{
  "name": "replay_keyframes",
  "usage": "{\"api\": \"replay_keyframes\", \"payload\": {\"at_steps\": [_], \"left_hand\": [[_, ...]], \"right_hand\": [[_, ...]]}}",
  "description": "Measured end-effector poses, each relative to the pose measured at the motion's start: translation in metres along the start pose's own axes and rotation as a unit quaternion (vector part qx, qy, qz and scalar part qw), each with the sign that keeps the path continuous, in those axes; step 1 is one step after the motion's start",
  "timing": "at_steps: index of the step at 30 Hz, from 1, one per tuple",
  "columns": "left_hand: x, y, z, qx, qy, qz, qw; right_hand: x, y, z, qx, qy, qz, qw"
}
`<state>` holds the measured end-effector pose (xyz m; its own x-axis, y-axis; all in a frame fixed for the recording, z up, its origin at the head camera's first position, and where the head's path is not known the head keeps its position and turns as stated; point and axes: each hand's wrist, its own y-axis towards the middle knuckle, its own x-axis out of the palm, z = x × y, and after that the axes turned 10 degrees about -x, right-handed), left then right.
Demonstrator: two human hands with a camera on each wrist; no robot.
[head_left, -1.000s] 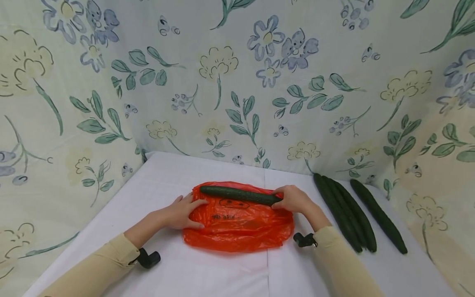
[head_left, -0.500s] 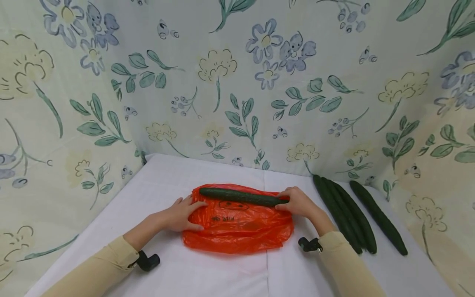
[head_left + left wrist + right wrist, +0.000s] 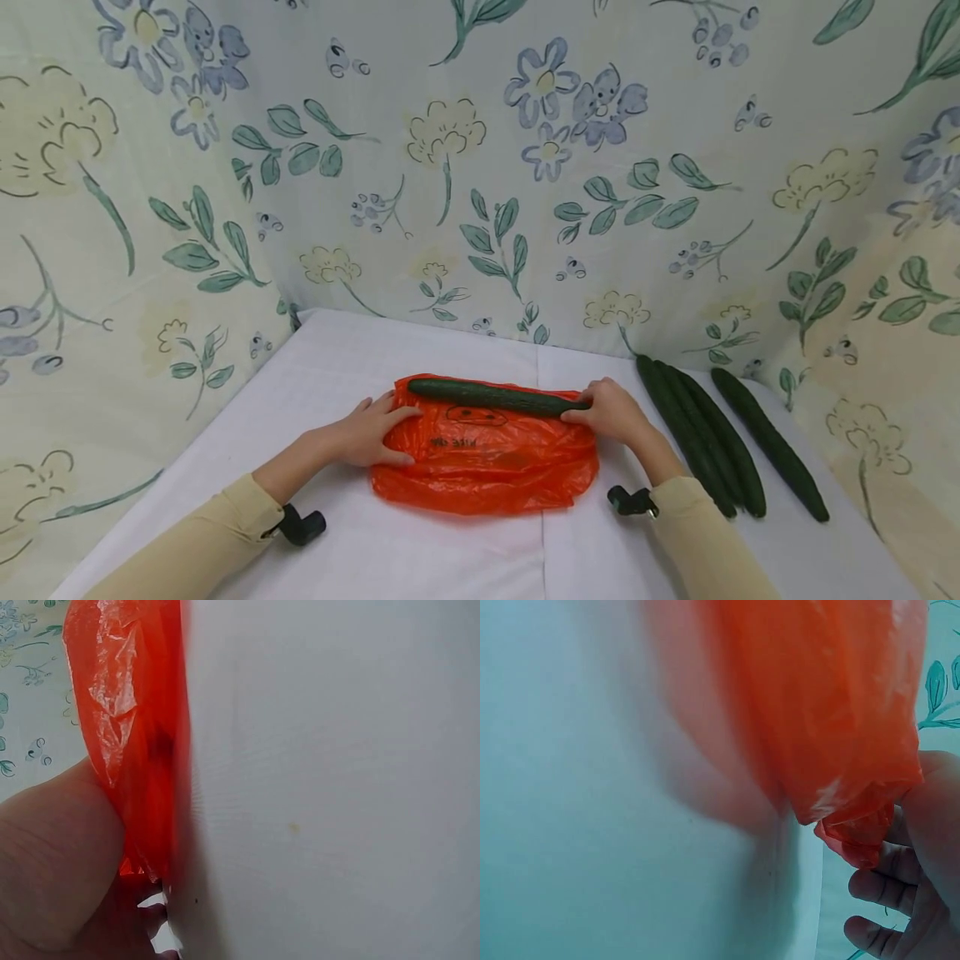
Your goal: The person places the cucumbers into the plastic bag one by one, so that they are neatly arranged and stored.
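Note:
A dark green cucumber [image 3: 487, 394] lies lengthwise along the far side of a red plastic bag [image 3: 487, 454] with dark print. My right hand [image 3: 611, 410] pinches the cucumber's right end, its thumb on the near side and fingers on the far side. In the right wrist view, a crumpled corner of the bag [image 3: 855, 836] shows beside those fingers. At the bag's left end my left hand [image 3: 369, 433] rests on the film with fingers and thumb spread. The left wrist view shows the bag's edge [image 3: 124, 712] by the thumb; the cucumber is hidden there.
Several more cucumbers [image 3: 693, 437] lie on the right of the white-covered table [image 3: 360, 542], grouped together, with one cucumber [image 3: 768, 442] a little apart. Floral cloth [image 3: 480, 208] hangs behind and at both sides. A black wrist camera [image 3: 300, 525] sits on each sleeve.
My right hand has slid slightly right along the cucumber, so more of its right end shows. My left hand stays on the bag's left end. The view shifts slightly.

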<state>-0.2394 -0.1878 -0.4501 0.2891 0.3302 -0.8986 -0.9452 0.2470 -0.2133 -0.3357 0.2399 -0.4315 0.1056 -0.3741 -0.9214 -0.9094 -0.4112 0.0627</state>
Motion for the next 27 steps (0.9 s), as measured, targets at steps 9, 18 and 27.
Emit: {"api": "replay_keyframes", "payload": {"at_steps": [9,18,27], "left_hand": [[0.0005,0.0006,0.0011,-0.010,-0.002,-0.006,0.9999],[-0.0012,0.0017,-0.0005,-0.019,-0.001,-0.006,0.9998],[0.0018,0.0039,-0.0006,-0.013,0.000,-0.001,0.9999]], "right_hand": [[0.0056,-0.0024,0.0075,-0.012,0.027,-0.003,0.9996],[0.0015,-0.0046,0.0046,-0.002,0.012,0.007,0.9999],[-0.0011,-0.0074,0.0004,0.013,0.000,0.011,0.9998]]}}
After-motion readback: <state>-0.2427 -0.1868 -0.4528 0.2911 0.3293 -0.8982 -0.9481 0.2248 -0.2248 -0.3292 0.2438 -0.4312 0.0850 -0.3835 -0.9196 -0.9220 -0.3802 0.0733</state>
